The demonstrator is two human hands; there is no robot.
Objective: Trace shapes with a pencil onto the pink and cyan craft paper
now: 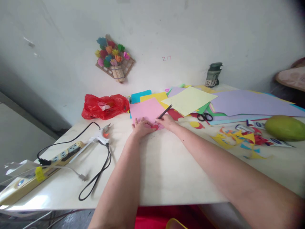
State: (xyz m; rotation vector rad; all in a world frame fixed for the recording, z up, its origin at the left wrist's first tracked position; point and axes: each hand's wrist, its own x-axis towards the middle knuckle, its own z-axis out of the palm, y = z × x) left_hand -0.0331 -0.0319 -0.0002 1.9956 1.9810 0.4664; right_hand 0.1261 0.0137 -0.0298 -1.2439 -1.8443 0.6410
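A pink sheet of paper lies on the table before me. On it my left hand rests with the fingers spread, its thumb against a small red paper circle near the sheet's front edge. My right hand grips a dark pencil, whose tip meets the pink paper just above the circle. The pencil leans up to the right. Right of this hand lie a yellow paper circle and black-handled scissors, their blades hidden.
Coloured sheets cover the back right. Paper scraps, glue tubes and a green mango lie at the right. A bottle stands behind. Leftward are a red plastic bag, a glue gun, looped cables and a power strip.
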